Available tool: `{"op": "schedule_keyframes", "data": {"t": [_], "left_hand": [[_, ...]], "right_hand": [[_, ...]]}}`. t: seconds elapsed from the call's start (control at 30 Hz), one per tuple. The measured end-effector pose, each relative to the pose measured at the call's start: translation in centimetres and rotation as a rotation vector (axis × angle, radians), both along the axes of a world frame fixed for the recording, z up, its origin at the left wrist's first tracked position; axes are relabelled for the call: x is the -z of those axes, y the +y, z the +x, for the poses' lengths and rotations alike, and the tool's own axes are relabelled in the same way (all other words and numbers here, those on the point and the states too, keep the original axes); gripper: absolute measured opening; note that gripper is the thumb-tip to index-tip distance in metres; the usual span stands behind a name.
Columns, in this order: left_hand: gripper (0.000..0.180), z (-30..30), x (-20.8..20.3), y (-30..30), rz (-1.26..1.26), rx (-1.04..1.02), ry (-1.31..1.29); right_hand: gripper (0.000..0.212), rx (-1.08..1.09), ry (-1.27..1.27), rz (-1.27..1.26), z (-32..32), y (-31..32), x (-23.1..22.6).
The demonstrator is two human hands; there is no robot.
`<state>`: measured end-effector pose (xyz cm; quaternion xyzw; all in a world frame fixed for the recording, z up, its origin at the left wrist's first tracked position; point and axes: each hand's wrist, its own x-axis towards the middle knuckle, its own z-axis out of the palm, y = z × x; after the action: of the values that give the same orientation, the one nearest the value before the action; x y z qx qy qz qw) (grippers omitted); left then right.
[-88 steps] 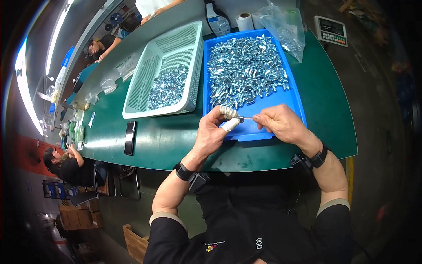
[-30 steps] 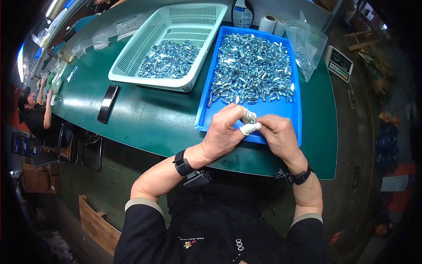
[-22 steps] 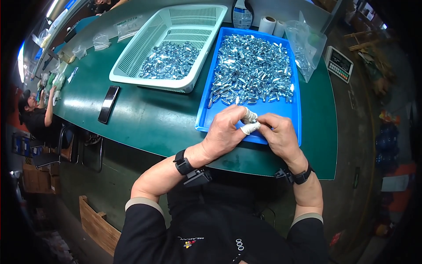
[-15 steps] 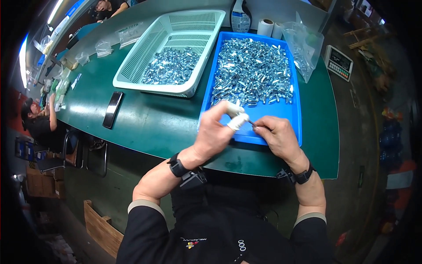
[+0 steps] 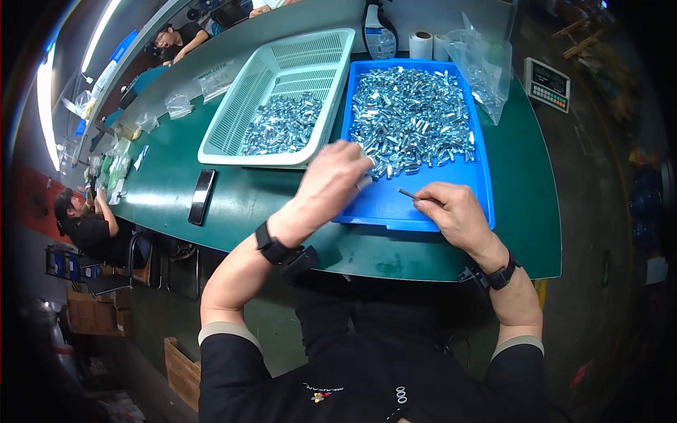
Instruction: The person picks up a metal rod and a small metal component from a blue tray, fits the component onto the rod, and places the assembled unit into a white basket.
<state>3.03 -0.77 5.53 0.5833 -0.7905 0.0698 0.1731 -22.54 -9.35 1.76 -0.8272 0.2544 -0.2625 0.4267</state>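
Observation:
My right hand is closed over the front part of the blue tray. It pinches a thin dark rod whose end points left. My left hand hangs over the tray's left edge, white covers on its fingertips. Its thumb and forefinger are apart beside the near edge of a heap of small shiny metal cylinders. No piece shows clearly between them, and its other fingers are hidden under the hand.
Left of the tray stands a pale green basket holding more metal cylinders. A phone lies on the green table. Behind are a spray bottle, a white roll and a plastic bag; a scale is at right. Other people sit at left.
My hands were together at the rod's tip. My left hand has drawn away left and up to the heap; my right still holds the rod. The whole view has shifted slightly.

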Motion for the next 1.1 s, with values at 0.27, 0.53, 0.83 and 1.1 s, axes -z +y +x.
{"op": "schedule_keyframes", "data": {"t": [0.27,0.53,0.83,1.1], "left_hand": [[0.017,-0.1,4.2,-1.3,0.047,-0.025,-0.102],[0.018,-2.1,2.2,0.2,0.070,0.018,0.311],[0.016,-3.0,1.6,-0.2,0.020,0.204,-0.023],[0.014,-3.5,1.3,-0.8,0.001,0.228,0.073]], "right_hand": [[0.016,0.012,0.014,-0.064,-0.1,-0.4,0.8],[0.016,0.015,0.062,-0.206,-0.3,-0.5,1.7],[0.015,0.012,0.065,-0.280,-0.1,-0.4,1.6],[0.016,-0.087,0.028,0.034,-0.6,-1.0,0.6]]}}
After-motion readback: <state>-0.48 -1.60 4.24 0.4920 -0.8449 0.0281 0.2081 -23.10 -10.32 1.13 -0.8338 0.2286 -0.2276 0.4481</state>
